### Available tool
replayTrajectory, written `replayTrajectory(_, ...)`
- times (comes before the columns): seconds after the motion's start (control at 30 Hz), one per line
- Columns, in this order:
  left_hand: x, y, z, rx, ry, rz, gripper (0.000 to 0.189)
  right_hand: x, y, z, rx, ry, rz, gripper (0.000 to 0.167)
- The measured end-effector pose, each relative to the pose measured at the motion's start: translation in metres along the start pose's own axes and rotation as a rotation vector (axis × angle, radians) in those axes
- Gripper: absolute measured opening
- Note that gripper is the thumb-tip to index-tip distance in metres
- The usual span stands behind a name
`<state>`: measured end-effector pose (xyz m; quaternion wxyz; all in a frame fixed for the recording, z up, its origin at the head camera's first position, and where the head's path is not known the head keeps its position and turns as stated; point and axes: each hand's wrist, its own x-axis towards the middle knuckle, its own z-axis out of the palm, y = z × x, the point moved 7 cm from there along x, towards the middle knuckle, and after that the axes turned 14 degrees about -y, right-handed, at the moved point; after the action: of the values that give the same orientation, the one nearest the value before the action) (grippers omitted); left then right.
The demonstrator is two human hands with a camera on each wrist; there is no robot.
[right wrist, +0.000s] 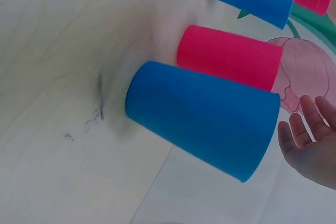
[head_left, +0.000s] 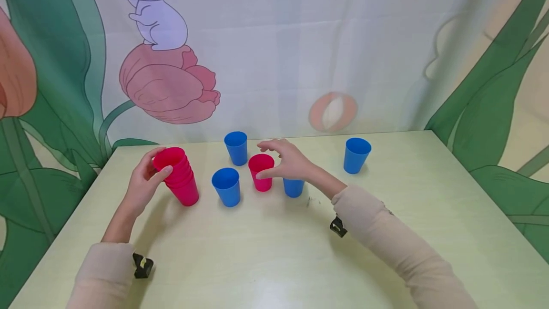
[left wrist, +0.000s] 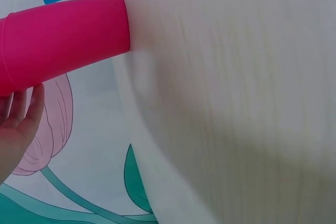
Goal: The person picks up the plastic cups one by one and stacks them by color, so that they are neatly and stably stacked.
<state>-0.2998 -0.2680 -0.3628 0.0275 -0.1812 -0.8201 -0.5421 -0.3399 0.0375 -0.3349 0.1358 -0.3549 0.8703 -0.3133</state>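
Observation:
My left hand (head_left: 141, 185) grips a stack of nested pink cups (head_left: 185, 190) near its top, at the left of the table. In the left wrist view, fingers (left wrist: 32, 114) lie against the stack's side (left wrist: 68, 40). My right hand (head_left: 290, 160) hovers above a single upright pink cup (head_left: 263, 184), thumb and fingers spread around its rim; contact cannot be told. Below that hand stands a blue cup (head_left: 293, 189), its top hidden in the head view. The right wrist view shows this blue cup (right wrist: 202, 119) beside the pink cup (right wrist: 228, 59), with the hand (right wrist: 317, 153) past their rims.
One blue cup (head_left: 226, 187) stands between the stack and the single pink cup. Another blue cup (head_left: 236, 149) is farther back, and one more (head_left: 356, 156) stands apart at the right. A printed curtain (head_left: 266, 61) hangs behind the table's (head_left: 257, 261) back edge.

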Motion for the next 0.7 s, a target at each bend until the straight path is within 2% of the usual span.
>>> replayTrajectory(0.27,0.0,0.001,0.0,-0.023,0.001,-0.005,0.055,0.011,0.022,-0.002,-0.056,-0.038,0.059,0.08)
replayTrajectory(0.43,0.0,0.0,0.0,-0.025,0.0,-0.009,0.055,0.022,0.035,0.0,-0.074,-0.135,0.069,0.08)
replayTrajectory(0.7,-0.001,0.0,-0.001,-0.034,0.003,-0.007,0.054,0.034,0.041,0.006,-0.095,-0.279,0.058,0.082)
